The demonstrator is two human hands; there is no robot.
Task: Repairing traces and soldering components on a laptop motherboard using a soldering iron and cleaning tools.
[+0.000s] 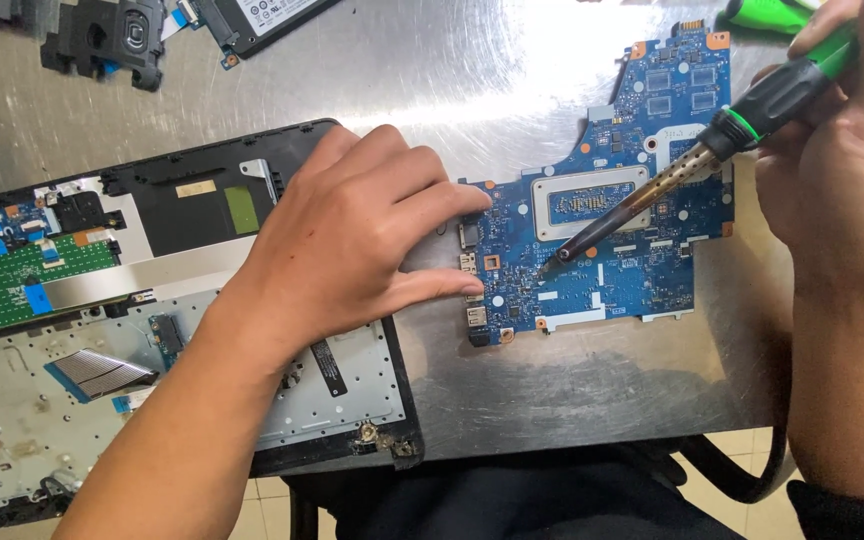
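Brushed, shiny metal table (472, 90); glossy blue circuit board (642, 270); matt black-green plastic soldering iron (772, 100).

Head view, steeply downward, close.

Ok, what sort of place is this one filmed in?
Probably an electronics repair bench: a blue circuit board lies on a metal table, a soldering iron touches it, and an opened laptop shell sits beside it.

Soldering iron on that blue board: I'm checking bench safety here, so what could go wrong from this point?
The soldering iron tip rests among dense small parts on the blue circuit board; a slip could bridge or lift neighbours. The left hand steadies the board's edge with fingertips not far from the hot tip, so a burn is possible. The right hand grips the handle far back, which may reduce tip control.
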